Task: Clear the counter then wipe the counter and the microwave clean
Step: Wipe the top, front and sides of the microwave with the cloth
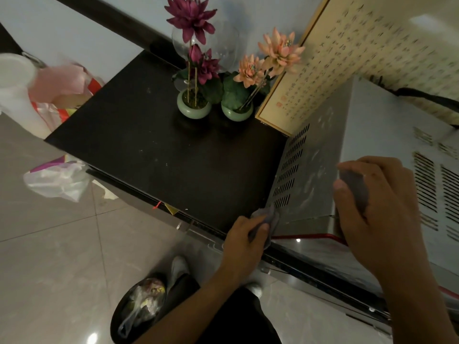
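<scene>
The silver microwave (315,155) stands at the right end of the black counter (161,150), its vented left side smeared with pale streaks. My left hand (246,234) grips a grey-purple cloth (269,216) pressed against the microwave's lower front-left corner, at the counter's front edge. My right hand (375,209) rests over the microwave's top front-left edge, fingers closed on another grey-purple piece of cloth (355,187). I cannot tell whether the two pieces are one cloth.
Two green pots of artificial flowers (193,109) (237,112), a glass vase (223,45) and a framed calligraphy panel (347,58) stand at the back. On the tiled floor are a lined bin (141,304), plastic bags (59,180) and my shoes.
</scene>
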The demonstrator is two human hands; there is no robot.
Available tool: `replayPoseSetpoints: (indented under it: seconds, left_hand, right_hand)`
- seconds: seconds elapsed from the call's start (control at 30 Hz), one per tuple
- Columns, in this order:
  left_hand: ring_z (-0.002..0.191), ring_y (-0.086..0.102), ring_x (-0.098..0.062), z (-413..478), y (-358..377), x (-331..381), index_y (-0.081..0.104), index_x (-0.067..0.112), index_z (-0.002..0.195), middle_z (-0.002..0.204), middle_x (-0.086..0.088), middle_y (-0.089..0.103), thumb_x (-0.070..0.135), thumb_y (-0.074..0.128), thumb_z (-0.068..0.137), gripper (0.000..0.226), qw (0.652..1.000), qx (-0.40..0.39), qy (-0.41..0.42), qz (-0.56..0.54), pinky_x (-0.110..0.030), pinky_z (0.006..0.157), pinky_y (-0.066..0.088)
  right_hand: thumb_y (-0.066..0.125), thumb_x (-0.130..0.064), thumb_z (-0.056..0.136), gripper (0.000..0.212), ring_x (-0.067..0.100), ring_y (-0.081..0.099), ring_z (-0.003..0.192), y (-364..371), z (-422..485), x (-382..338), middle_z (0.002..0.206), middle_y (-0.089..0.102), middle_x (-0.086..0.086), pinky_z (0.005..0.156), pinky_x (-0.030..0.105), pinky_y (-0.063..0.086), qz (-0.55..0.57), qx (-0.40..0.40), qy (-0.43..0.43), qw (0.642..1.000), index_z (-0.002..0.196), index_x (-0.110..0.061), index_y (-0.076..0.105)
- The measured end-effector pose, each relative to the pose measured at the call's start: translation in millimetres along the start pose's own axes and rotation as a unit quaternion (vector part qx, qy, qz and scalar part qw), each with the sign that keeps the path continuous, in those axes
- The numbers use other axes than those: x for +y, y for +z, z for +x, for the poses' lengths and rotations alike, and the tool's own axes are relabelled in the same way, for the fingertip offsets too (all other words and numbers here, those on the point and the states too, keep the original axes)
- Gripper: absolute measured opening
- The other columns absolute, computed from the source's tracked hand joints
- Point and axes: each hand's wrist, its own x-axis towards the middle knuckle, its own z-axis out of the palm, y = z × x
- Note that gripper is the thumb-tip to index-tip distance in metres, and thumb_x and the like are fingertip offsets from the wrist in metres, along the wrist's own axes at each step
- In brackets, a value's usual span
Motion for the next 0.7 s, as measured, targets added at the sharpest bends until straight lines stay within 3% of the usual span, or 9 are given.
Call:
replayPoseSetpoints:
  seconds: [0.07, 0.13, 0.23, 0.3, 0.37, 0.47, 0.6, 0.7]
  left_hand:
    - [0.086, 0.059, -0.008, -5, 1, 23, 0.069, 0.040, 0.116, 0.100, 0.007, 0.055, 0.033, 0.058, 0.099, 0.021, 0.994, -0.007, 0.093, -0.062, -0.015, 0.075, 0.048]
    - [0.086, 0.058, -0.009, -6, 3, 32, 0.068, 0.032, 0.122, 0.102, 0.005, 0.055, 0.041, 0.056, 0.099, 0.028, 0.989, -0.009, 0.128, -0.077, -0.015, 0.074, 0.048]
    - [0.089, 0.061, -0.009, 1, 7, 3, 0.063, 0.042, 0.121, 0.104, 0.006, 0.057, 0.056, 0.050, 0.097, 0.031, 0.999, 0.006, 0.049, -0.002, -0.021, 0.077, 0.053]
    - [0.090, 0.060, -0.007, 10, 3, -19, 0.064, 0.040, 0.123, 0.102, 0.007, 0.056, 0.047, 0.052, 0.101, 0.026, 0.996, -0.004, -0.029, 0.085, -0.026, 0.082, 0.053]
    - [0.087, 0.059, -0.005, 14, -1, -28, 0.067, 0.033, 0.124, 0.098, 0.010, 0.053, 0.035, 0.053, 0.103, 0.025, 0.992, -0.015, -0.049, 0.117, -0.025, 0.081, 0.051]
    - [0.089, 0.059, -0.003, 9, -2, -4, 0.067, 0.039, 0.120, 0.099, 0.016, 0.052, 0.033, 0.056, 0.102, 0.022, 0.999, -0.016, 0.028, 0.040, -0.016, 0.077, 0.048]
    - [0.088, 0.056, -0.009, -4, 1, 43, 0.064, 0.042, 0.128, 0.101, 0.014, 0.053, 0.039, 0.054, 0.101, 0.028, 0.985, -0.005, 0.170, -0.040, -0.023, 0.076, 0.051]
    - [0.085, 0.057, -0.008, -1, 2, 31, 0.063, 0.042, 0.127, 0.101, 0.008, 0.054, 0.050, 0.050, 0.100, 0.030, 0.989, -0.003, 0.145, -0.021, -0.019, 0.074, 0.051]
  right_hand:
    - [0.042, -0.043, 0.093, 0.044, 0.018, 0.038, 0.103, 0, 0, 0, 0.119, 0.048, 0.012, 0.084, 0.040, 0.036, -0.004, -0.002, 0.000, 1.000, 0.119, -0.010, 0.057]
    - [0.042, -0.043, 0.093, 0.044, 0.022, 0.041, 0.104, 0, 0, 0, 0.119, 0.048, 0.012, 0.084, 0.040, 0.036, -0.010, -0.003, 0.001, 1.000, 0.119, -0.010, 0.057]
    - [0.042, -0.042, 0.094, 0.043, 0.023, 0.042, 0.104, 0, 0, 0, 0.119, 0.048, 0.011, 0.085, 0.043, 0.039, -0.013, 0.000, 0.001, 1.000, 0.118, -0.010, 0.057]
    - [0.043, -0.042, 0.094, 0.043, 0.022, 0.041, 0.104, 1, 0, 1, 0.119, 0.047, 0.011, 0.086, 0.045, 0.040, -0.011, 0.001, 0.003, 1.000, 0.119, -0.010, 0.057]
    - [0.043, -0.041, 0.094, 0.043, 0.017, 0.038, 0.104, 2, 0, 1, 0.119, 0.047, 0.010, 0.085, 0.045, 0.041, -0.009, 0.002, 0.003, 1.000, 0.119, -0.010, 0.058]
    - [0.044, -0.039, 0.094, 0.042, 0.012, 0.034, 0.104, 2, 1, 1, 0.118, 0.047, 0.010, 0.085, 0.041, 0.037, -0.009, 0.005, 0.003, 1.000, 0.119, -0.008, 0.058]
    - [0.042, -0.041, 0.093, 0.046, 0.021, 0.039, 0.104, 1, 3, -2, 0.119, 0.046, 0.012, 0.086, 0.040, 0.034, -0.020, 0.001, 0.005, 1.000, 0.120, -0.008, 0.059]
    - [0.039, -0.043, 0.094, 0.049, 0.023, 0.039, 0.105, 1, 3, -3, 0.119, 0.046, 0.012, 0.087, 0.038, 0.032, -0.026, -0.004, 0.011, 1.000, 0.120, -0.007, 0.059]
